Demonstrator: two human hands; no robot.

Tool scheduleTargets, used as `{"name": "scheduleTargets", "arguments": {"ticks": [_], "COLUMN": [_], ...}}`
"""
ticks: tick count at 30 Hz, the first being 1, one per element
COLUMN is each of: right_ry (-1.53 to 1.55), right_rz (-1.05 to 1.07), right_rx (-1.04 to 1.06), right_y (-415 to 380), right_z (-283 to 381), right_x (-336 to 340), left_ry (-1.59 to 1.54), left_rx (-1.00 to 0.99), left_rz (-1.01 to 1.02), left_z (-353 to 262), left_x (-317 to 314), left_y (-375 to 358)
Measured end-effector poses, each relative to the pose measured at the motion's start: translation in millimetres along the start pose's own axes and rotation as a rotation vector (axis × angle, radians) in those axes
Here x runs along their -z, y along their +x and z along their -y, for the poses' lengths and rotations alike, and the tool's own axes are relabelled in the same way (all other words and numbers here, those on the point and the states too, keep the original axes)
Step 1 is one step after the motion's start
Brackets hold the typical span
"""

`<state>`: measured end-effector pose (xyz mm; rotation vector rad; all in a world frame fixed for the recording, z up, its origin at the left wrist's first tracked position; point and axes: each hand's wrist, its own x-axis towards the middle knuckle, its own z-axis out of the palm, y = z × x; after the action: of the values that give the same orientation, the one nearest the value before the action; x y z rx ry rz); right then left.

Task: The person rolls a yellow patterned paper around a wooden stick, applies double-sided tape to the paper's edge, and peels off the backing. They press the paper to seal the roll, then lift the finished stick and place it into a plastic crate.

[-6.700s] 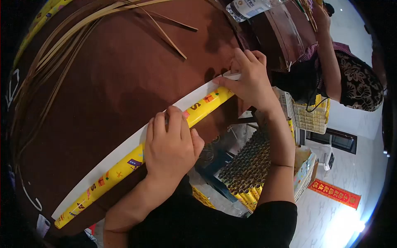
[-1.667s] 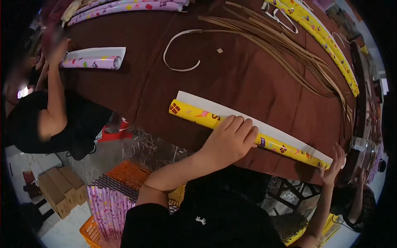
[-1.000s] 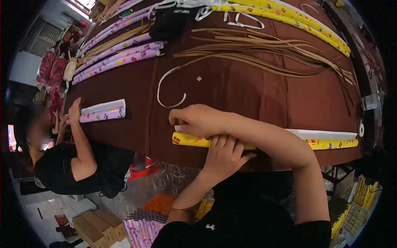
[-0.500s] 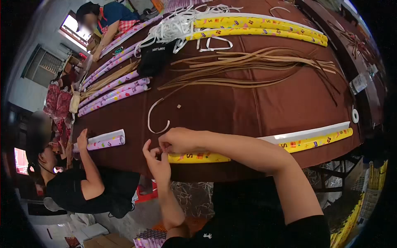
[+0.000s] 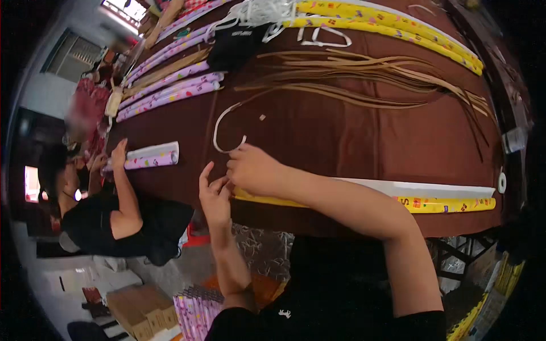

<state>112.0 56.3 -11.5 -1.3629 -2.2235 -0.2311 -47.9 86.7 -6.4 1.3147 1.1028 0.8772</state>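
The left hand [image 5: 216, 202] and right hand [image 5: 256, 170] were curled beside the yellow patterned roll [image 5: 452, 205], grasp untellable; unrolling was risked by its unpinned white edge [image 5: 392, 187].

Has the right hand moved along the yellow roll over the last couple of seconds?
Yes, to the left: the right hand was at the yellow roll's right end and is now at its left end, beside the curled white strip.

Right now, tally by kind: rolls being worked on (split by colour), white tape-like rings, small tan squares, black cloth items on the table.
Yellow roll: 1
Purple roll: 1
White ring: 1
Tan square: 1
Black cloth item: 1
Total: 5
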Motion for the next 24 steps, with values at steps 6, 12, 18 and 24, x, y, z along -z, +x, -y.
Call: {"name": "scheduleTargets", "arguments": {"ticks": [6,12,18,24], "right_ry": [0.117,0.072,0.174,0.205], "right_rz": [-0.068,-0.043,0.138,-0.024], "right_rx": [-0.05,-0.041,-0.08,-0.108], "right_y": [1,3,3,-1], "right_z": [1,-2,-9,-8], "right_x": [-6,-1,2,-7], "left_ry": [0.087,0.078,0.053,0.011], "left_rx": [0.017,0.058,0.081,0.121], "left_rz": [-0.061,-0.042,-0.072,-0.058], "left_z": [-8,-7,-12,-12], "left_x": [-7,-3,-7,-1], "left_y": [-3,1,3,4]}}
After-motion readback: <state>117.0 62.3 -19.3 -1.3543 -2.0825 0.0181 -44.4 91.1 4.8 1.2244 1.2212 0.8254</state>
